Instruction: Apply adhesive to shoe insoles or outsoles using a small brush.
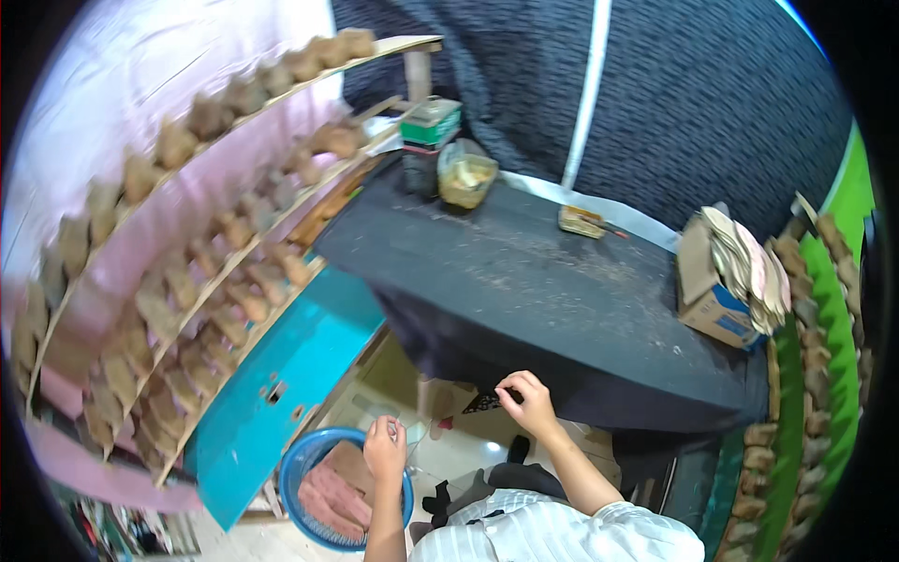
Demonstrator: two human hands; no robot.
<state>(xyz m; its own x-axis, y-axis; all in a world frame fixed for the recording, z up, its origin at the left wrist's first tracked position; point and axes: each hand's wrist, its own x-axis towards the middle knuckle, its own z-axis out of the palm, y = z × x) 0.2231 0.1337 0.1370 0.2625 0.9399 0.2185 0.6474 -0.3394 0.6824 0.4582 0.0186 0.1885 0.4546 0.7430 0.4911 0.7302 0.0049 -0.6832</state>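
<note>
From here, left grip [385, 450] is beside the blue tub [287, 480] of pink pieces [330, 501], right grip [529, 405] near the table [506, 272], fingers curled, can't tell if closed on anything.

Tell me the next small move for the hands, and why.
I'd probably turn the left hand slightly into clearer view. A small pale spot shows at its fingers, too small to identify, and I can't tell whether the curled right hand holds anything. The left hand overlaps the blue basin of pink pieces in this view, so checking its grip first seems sensible.
</note>
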